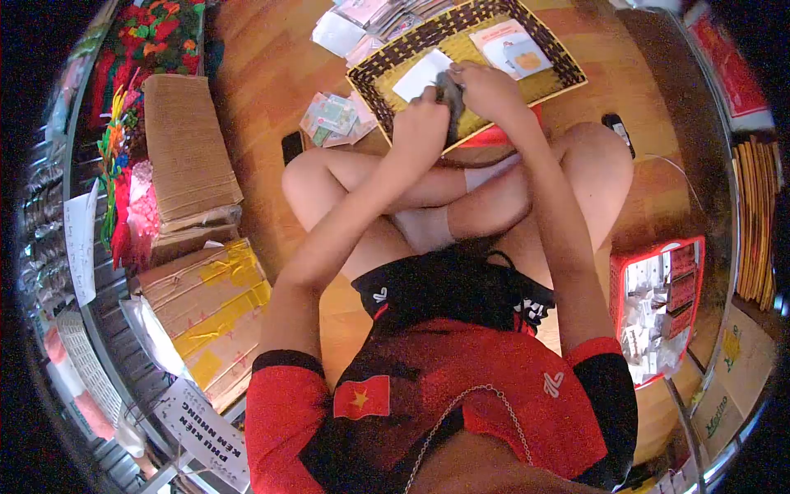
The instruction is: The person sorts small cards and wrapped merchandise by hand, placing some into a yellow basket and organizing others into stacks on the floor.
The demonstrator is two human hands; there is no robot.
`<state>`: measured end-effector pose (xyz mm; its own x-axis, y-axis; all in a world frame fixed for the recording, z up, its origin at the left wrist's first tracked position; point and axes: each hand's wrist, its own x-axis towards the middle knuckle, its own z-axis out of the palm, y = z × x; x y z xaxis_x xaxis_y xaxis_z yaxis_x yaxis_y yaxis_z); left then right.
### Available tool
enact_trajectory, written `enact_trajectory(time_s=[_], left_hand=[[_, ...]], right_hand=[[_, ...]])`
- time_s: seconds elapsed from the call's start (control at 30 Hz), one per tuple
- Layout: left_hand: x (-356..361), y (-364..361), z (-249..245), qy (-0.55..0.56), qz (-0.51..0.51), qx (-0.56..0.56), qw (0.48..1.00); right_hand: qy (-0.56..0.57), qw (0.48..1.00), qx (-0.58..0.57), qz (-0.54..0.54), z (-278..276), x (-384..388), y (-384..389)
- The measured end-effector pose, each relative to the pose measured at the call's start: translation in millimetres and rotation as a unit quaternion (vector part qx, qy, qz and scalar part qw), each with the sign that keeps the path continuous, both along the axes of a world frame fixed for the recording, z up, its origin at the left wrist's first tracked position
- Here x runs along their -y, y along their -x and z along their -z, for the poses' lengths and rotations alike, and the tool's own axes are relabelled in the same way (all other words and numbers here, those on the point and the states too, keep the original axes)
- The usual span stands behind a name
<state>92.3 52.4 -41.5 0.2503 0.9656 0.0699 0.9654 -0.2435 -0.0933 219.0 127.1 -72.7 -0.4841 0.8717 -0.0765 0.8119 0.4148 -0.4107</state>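
A small dark-grey, soft-looking bundle (453, 107) is held over a woven basket (568, 59). My left hand (422, 125) is closed on its left side, fingers curled near its upper end. On the right, my right hand (491, 92) pinches its top, thumb and fingertips together. What exactly the bundle is I cannot tell. Behind it in the basket lies a plain white card (420, 76). A second card with a printed picture (512, 51) rests at the basket's right side. The basket stands in front of my crossed legs.
Stacks of packaged cards (362, 23) sit behind the basket, with loose printed cards (333, 118) to its left. Dark phone-like objects lie by both knees (293, 148). Cardboard boxes (193, 148) line the left; a red basket of small packets (658, 309) stands right.
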Motion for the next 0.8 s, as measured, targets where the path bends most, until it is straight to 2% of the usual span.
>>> enact_trajectory(time_s=[0.03,0.13,0.17,0.23,0.33,0.43,0.47,0.5,0.57,0.67,0.77,0.8], left_hand=[[1,3,3,-0.012,0.023,0.011,1.0],[-18,17,-3,-0.007,-0.002,-0.013,1.0],[-27,18,-2,-0.018,-0.071,0.009,0.997],[-41,25,1,0.006,-0.12,0.035,0.992],[-48,25,7,-0.063,-0.144,0.055,0.986],[-38,14,9,-0.014,-0.132,0.043,0.99],[-30,10,19,-0.1,-0.098,0.057,0.989],[-22,4,17,-0.011,-0.117,0.024,0.993],[-6,4,11,0.011,-0.052,0.054,0.997],[-20,19,1,0.028,-0.025,0.053,0.998],[-51,39,9,-0.037,-0.114,0.052,0.991],[-61,42,10,-0.012,-0.161,0.073,0.984]], right_hand=[[0.0,1.0,-0.003,-0.004,2,-1,-1],[0.025,0.999,-0.02,0.004,0,-4,0],[0.007,0.999,-0.033,0.013,0,-2,1],[-0.031,0.997,-0.061,0.037,2,0,0],[-0.163,0.976,-0.141,-0.031,18,0,-3],[-0.073,0.992,-0.103,-0.009,5,2,-3],[-0.091,0.994,-0.061,-0.004,10,0,-2],[-0.095,0.994,-0.058,-0.009,11,-2,-1],[-0.099,0.993,-0.052,-0.021,13,-1,1],[-0.095,0.994,-0.045,-0.011,12,0,1],[-0.155,0.985,-0.07,-0.033,15,2,-1],[-0.182,0.979,-0.087,-0.041,16,4,-1]])
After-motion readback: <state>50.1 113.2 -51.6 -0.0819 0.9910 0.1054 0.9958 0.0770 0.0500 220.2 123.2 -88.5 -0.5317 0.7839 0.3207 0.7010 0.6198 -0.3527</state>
